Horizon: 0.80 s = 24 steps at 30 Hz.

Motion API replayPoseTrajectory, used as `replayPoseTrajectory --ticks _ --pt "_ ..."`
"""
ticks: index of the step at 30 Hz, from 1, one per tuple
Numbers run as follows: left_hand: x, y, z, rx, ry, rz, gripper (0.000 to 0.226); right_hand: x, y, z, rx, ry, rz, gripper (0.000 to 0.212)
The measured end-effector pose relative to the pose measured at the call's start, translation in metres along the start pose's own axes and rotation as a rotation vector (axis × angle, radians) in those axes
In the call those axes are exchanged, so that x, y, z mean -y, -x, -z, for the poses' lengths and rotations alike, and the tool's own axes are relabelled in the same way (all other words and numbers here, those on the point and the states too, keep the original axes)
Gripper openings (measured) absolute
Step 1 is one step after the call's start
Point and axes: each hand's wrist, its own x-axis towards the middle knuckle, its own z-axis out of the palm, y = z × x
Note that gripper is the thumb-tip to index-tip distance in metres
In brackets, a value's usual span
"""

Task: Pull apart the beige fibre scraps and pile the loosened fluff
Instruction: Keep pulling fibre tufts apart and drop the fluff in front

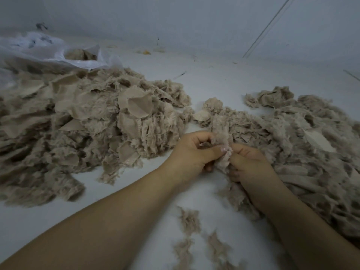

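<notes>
**Two hands pinching one beige scrap between the piles**

The left hand (191, 152) and the right hand (251, 164) are meeting near the middle of the view, both gripping the same beige fibre scrap (221, 141). The left hand is curling its fingers round the scrap's left side, with the thumb lying across the front and its nail pressing into the fluff. The right hand is pinching the scrap's right side, thumb pointing up and inward, the other fingers tucking under the material. The two thumbs are almost touching. Both bare forearms are reaching in from the bottom edge, the left running long and diagonal, the right shorter and steeper. The scrap is standing upright between the hands, its top rising above the knuckles and its lower end hanging below them.

A large heap of scraps (81, 121) is lying to the left, mixing fuzzy shreds with flat woven patches. A second spread of fluff (303, 137) is stretching away on the right, touching the right wrist. Small loose tufts (190, 221) are lying between the forearms. Everything is resting on a pale white surface (224, 75). A clear plastic bag (48, 53) holding more beige material is sitting at the far left, behind the heap. A pale wall (194, 20) is rising behind.
</notes>
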Motion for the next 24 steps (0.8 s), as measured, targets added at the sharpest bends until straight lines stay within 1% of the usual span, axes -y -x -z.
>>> replayPoseTrajectory --ticks 1,3,4,6,8,9,12,15,18,21,24 --pt "0.000 -0.001 0.000 -0.023 0.013 -0.004 0.003 -0.002 -0.001 0.001 -0.029 0.042 -0.011 0.034" --pt "0.003 -0.002 0.000 -0.086 0.019 -0.015 0.012 -0.006 -0.004 0.003 -0.112 0.112 -0.019 0.039" --pt "0.004 -0.004 0.001 -0.114 0.012 -0.018 0.018 -0.007 -0.004 0.005 -0.126 0.124 -0.006 0.038" --pt "0.004 -0.004 0.001 -0.144 0.002 -0.011 0.021 -0.006 -0.002 0.006 -0.072 0.191 0.054 0.035" --pt "0.003 -0.004 0.002 -0.116 0.007 -0.012 0.021 -0.005 0.001 0.003 -0.002 0.250 0.142 0.026" --pt "0.003 -0.004 0.002 -0.095 0.010 -0.011 0.024 -0.005 0.001 0.001 -0.016 0.228 0.164 0.025" --pt "0.002 -0.005 0.003 -0.087 0.068 0.017 0.030 -0.004 0.000 -0.002 -0.125 0.091 0.122 0.029" --pt "0.001 -0.006 0.004 -0.128 0.139 0.055 0.026 -0.006 -0.004 0.000 -0.207 0.124 0.059 0.034" --pt "0.001 -0.006 0.004 -0.091 0.055 0.040 0.014 -0.007 -0.004 0.002 -0.252 0.179 0.071 0.041" --pt "0.002 -0.003 0.003 -0.016 -0.077 0.013 0.022 -0.004 0.001 -0.003 -0.168 0.183 0.149 0.054" --pt "0.002 0.000 0.001 0.015 -0.127 -0.010 0.020 -0.002 0.001 -0.005 -0.159 0.119 0.134 0.063"
